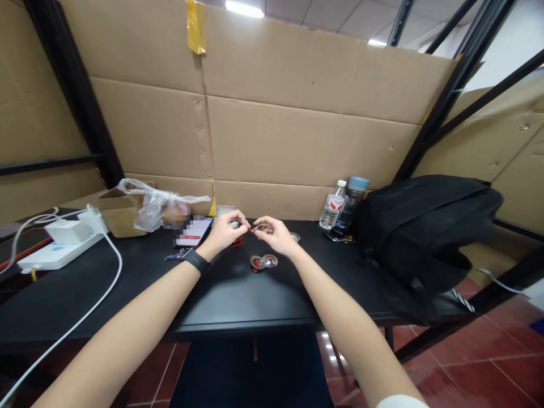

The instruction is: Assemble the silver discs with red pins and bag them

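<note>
- A black backpack (425, 226) slumps over the right end of the black table (238, 294), overhanging its front edge.
- A clear water bottle (332, 205) and a dark blue-capped bottle (351, 207) stand together near the back edge, just left of the backpack.
- A phone (193, 231) lies near the back edge, left of centre.
- A crumpled plastic bag (157, 207) rests against a small cardboard box (119, 212) at the back left.
- A white power strip (57, 252) with a plugged-in adapter lies at the left end; its white cable (91, 309) trails off the front edge.
- Cardboard sheets (297, 113) line the wall behind.

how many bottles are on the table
2: a clear water bottle with a white cap and a dark bottle with a blue lid, side by side left of the black backpack, which may hide more.
</note>
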